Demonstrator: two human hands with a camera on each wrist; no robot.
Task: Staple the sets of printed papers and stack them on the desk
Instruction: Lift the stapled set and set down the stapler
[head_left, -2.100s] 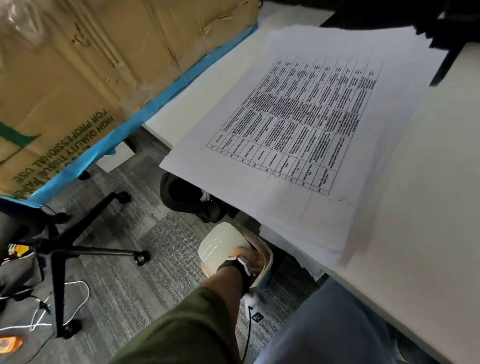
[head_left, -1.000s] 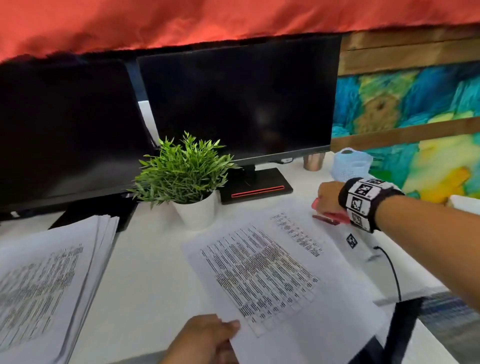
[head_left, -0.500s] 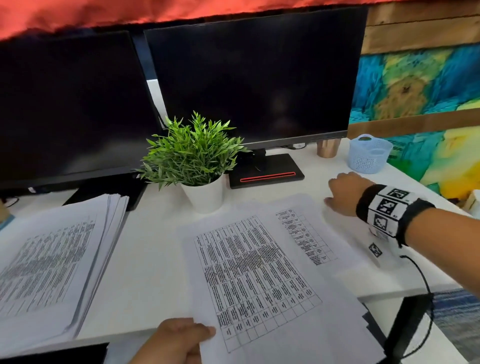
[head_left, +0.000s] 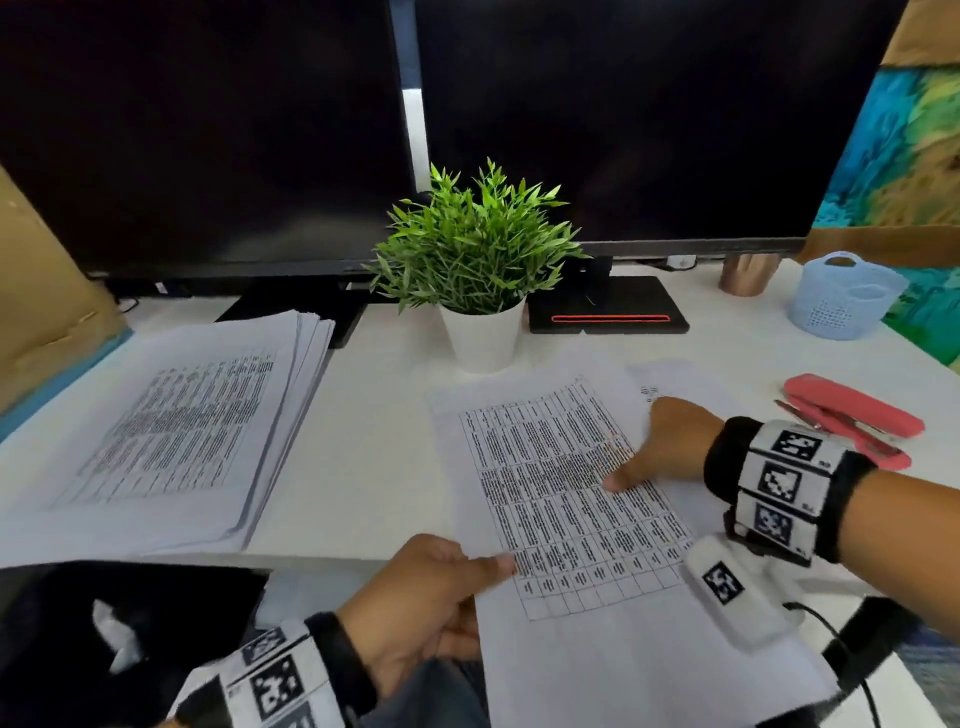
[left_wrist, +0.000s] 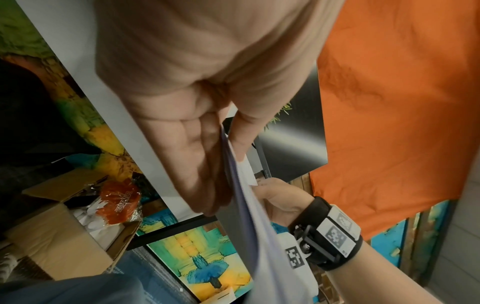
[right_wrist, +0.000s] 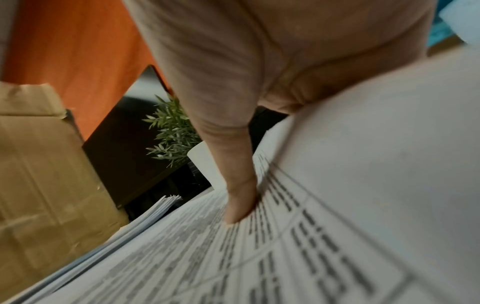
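- pinching the near left edge of a set of printed papers (head_left: 566, 499), the left hand (head_left: 421, 608) sits at the bottom centre of the head view, thumb on top and fingers curled underneath; in the left wrist view the sheets' edge (left_wrist: 241, 185) runs between thumb and fingers.
- the set lies in the lower middle of the head frame on the white desk (head_left: 374, 467), its near end hanging past the desk edge; a table of text covers the top sheet.
- the right hand (head_left: 670, 441) rests on the set's right side at centre right, thumb laid on the print; the right wrist view shows that thumb (right_wrist: 239, 203) pressing flat on the sheet (right_wrist: 285, 257). its fingers are hidden behind the hand, so whether they curl round the paper edge cannot be told.
- another printed sheet (head_left: 670, 384) peeks out from under the set, just above the right hand.
- a red stapler (head_left: 852, 421) lies on the desk at the right edge of the frame, near the right wrist but apart from the hand.
- a thick pile of printed papers (head_left: 171, 431) lies on the left of the desk, well apart from the held set.
- a potted green plant (head_left: 478, 270) in a white pot stands at centre, just above the set's far edge.
- two dark monitors (head_left: 623, 114) fill the top of the frame; a pale blue basket (head_left: 841, 296) and a copper cup (head_left: 743, 273) stand at upper right.
- a cardboard box (head_left: 41, 291) stands at the left edge.
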